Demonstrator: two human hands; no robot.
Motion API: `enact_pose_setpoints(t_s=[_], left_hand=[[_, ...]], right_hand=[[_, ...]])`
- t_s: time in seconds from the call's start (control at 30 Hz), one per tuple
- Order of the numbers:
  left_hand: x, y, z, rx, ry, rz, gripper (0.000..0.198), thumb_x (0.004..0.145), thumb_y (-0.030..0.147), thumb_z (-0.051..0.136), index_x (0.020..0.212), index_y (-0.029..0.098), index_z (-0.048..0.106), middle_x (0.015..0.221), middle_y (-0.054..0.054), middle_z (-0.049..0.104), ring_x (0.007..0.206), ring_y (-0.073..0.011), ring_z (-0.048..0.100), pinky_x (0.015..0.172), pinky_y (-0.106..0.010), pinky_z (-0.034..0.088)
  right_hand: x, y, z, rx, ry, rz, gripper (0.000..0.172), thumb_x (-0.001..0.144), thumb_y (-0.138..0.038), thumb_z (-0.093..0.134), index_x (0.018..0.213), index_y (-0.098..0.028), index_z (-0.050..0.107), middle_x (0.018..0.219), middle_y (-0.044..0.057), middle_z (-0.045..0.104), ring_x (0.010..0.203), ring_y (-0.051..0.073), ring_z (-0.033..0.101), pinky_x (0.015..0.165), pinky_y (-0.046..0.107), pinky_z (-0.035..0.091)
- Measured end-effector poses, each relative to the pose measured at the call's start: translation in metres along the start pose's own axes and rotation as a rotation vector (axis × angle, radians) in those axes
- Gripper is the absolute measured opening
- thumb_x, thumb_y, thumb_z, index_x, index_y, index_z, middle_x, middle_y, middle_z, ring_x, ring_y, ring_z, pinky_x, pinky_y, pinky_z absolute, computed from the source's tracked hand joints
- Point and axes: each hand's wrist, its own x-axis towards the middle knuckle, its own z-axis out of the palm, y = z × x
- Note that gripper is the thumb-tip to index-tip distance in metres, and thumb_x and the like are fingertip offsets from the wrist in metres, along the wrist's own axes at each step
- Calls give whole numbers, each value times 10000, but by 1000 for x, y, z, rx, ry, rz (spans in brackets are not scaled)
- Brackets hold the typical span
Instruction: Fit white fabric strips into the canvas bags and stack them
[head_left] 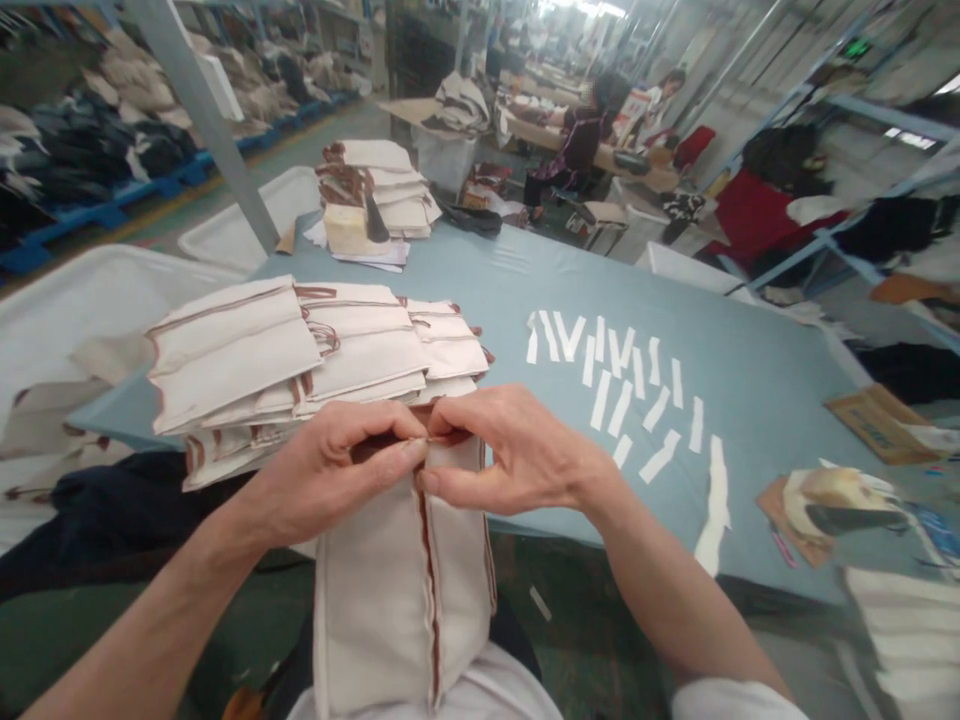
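Observation:
A cream fabric bag (375,590) with a brown-trimmed seam down its side hangs upright in front of my body. My left hand (352,465) pinches its top edge just left of the seam, thumb and fingers closed. Right beside it, my right hand (502,450) grips the same edge on the other side of the seam, and the fingertips of both hands almost meet. The inside of the bag is mostly hidden behind my fingers. Close behind my hands lie stacked cream bags (360,350) with brown edging and straps.
Several white strips (600,400) are spread over the blue-grey table (510,290). Another bag stack (382,185) stands at the far left corner. A cardboard piece (892,422) and a roll of tape (832,500) lie at the right. White bins (97,290) flank the table; a person (574,145) sits farther back.

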Motion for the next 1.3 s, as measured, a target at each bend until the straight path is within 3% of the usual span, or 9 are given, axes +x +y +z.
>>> enact_pose_setpoints(t_s=[0.1,0.27,0.53,0.7,0.93,1.13,1.23,1.3], left_hand=[[-4,1,-2,26,-33,-1,206,1017,257,628,900,189,783,854,-10,811,774,-158,736,719,-205,535],[-10,7,-8,168,-19,80,172,1001,203,632,870,205,745,706,49,697,598,-101,595,566,-185,433],[-20,7,-3,347,96,229,156,1017,103,618,998,227,711,904,37,777,793,-111,738,744,-171,529],[-29,2,8,389,136,383,180,1071,68,551,1031,222,636,962,-11,746,865,-131,741,769,-180,576],[-49,-11,19,528,234,452,144,1073,90,591,1135,175,688,1065,-78,767,944,-173,754,858,-251,618],[-53,-15,27,502,284,505,154,1067,93,613,1180,154,697,1098,-101,772,996,-197,752,878,-314,638],[-58,-17,31,543,300,501,186,1072,121,600,1214,178,705,1169,-109,772,1085,-232,739,981,-386,636],[-64,-18,35,583,312,491,223,1075,136,581,1257,184,699,1297,-138,741,1248,-286,693,1087,-468,598]], right_hand=[[-1,-2,4,-3,-29,47,250,861,-301,659,741,-231,451,649,-67,444,612,112,362,637,289,240],[-2,-7,6,-27,-108,62,237,915,-267,628,752,-226,461,660,-59,448,618,116,364,614,293,213],[2,-15,15,-100,-82,74,232,876,-181,613,749,-228,424,689,-55,453,640,118,365,627,299,209],[-1,-6,23,278,-100,105,196,814,-175,631,711,-214,469,635,-94,392,592,84,338,606,256,256],[-9,0,41,855,-114,199,231,827,-262,747,727,-199,549,645,-102,414,594,75,333,542,230,264],[-14,-3,46,1047,-102,287,398,783,-396,921,743,-180,590,644,-101,433,600,71,323,532,225,251],[-18,-6,47,1118,-108,306,450,758,-458,959,753,-175,610,650,-94,460,595,71,337,528,222,262],[-20,-9,48,1185,-102,308,476,750,-491,970,762,-176,615,640,-96,445,581,69,330,519,221,259]])
